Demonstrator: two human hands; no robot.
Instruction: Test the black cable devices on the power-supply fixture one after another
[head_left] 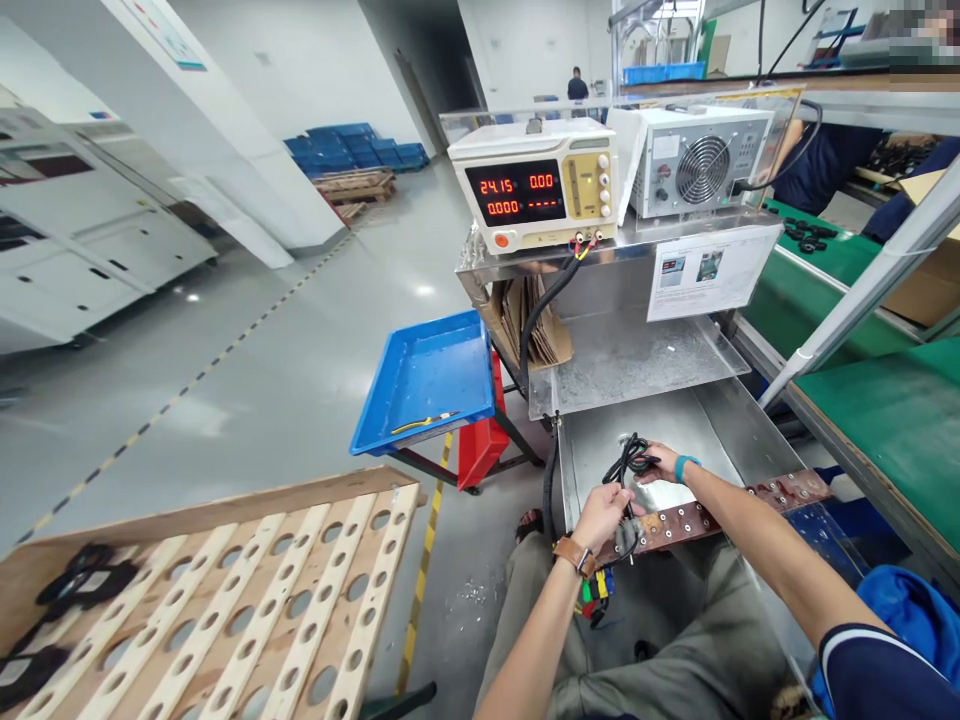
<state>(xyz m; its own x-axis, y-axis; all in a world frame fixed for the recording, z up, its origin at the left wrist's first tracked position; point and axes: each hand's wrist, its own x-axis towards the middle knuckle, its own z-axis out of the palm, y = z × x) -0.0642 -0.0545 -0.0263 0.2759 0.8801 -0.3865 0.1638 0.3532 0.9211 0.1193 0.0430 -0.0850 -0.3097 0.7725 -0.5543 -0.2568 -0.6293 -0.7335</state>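
A coiled black cable (pixel 628 458) is held between my two hands above a metal tray (pixel 705 430). My left hand (pixel 604 512), with a brown watch strap at the wrist, is closed on the cable's lower part, and a loose end hangs below it. On the right, my right hand (pixel 661 464), a teal band at its wrist, grips the side of the coil. Below the hands runs a brown strip (pixel 675 524) with several metal studs along the tray's front edge. Coloured connectors (pixel 596 590) hang under that strip.
A power supply (pixel 536 185) with lit red digits stands on the shelf ahead, beside a second unit with a fan (pixel 703 168). Left are a blue tray (pixel 435 365) holding yellow-handled pliers (pixel 424 423), and a wooden rack with holes (pixel 247 610). Green worktops (pixel 892 410) lie right.
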